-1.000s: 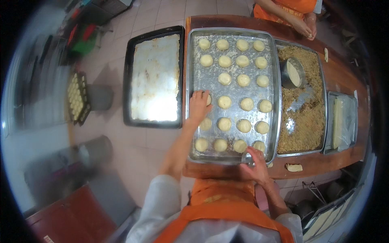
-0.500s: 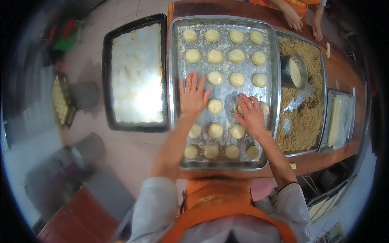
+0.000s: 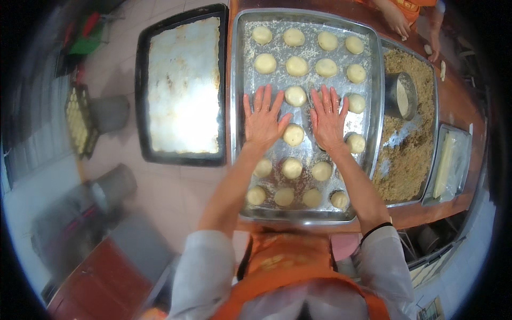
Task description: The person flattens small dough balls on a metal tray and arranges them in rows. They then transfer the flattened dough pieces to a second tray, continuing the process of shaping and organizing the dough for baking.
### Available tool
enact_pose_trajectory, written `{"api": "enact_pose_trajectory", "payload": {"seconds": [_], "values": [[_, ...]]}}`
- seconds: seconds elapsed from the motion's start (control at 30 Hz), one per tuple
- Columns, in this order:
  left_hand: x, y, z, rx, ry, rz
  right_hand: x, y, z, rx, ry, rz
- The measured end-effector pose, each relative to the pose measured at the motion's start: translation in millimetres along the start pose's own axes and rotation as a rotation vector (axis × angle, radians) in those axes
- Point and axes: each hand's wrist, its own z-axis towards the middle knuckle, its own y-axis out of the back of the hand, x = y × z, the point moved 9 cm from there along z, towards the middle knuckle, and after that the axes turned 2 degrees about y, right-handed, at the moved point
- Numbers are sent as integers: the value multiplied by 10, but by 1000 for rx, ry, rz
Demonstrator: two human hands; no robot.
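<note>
Over to the shallow silver metal tray (image 3: 279,50), along the left edge of the brown wooden worktop (image 3: 458,104)! Spreading the bare left hand (image 3: 263,125) palm down by the tray's left edge, fingers fanned wide and uncurled. Stretching the bare right hand (image 3: 329,121) almost level with it, right of the tray's middle, just as flat and loose. Impossible to tell whether pressing on anything underneath: covering parts of the third and fourth rows from the far edge, with only a sliver of dough peeking out by the right wrist.

Running from far edge to near edge, six rows of round pale-yellow dough pieces (image 3: 293,135), including one just beside the left thumb. Near the right edge, losing another partly behind the right forearm.

Farther right, in a second silver tray (image 3: 397,137), brown crumbly filling (image 3: 410,170) and a tilted grey metal pot (image 3: 391,98). At the worktop's far right corner, a co-worker's hands (image 3: 397,21), beside an orange apron (image 3: 408,8) cut off above; too small to read clearly.
</note>
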Motion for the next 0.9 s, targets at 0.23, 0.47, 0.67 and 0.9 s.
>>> {"api": "enact_pose_trajectory", "payload": {"seconds": [0.23,0.47,0.67,0.9], "values": [[203,212,-175,114,113,-228,-31,-135,-100,6,-4,-25],[178,314,-438,267,101,-125,45,-104,-61,-46,16,14],[-39,888,-795,276,84,-160,-96,-172,-98,-41,-6,8],[-4,398,-1396,189,69,-149,40,246,-406,108,36,362]]}}
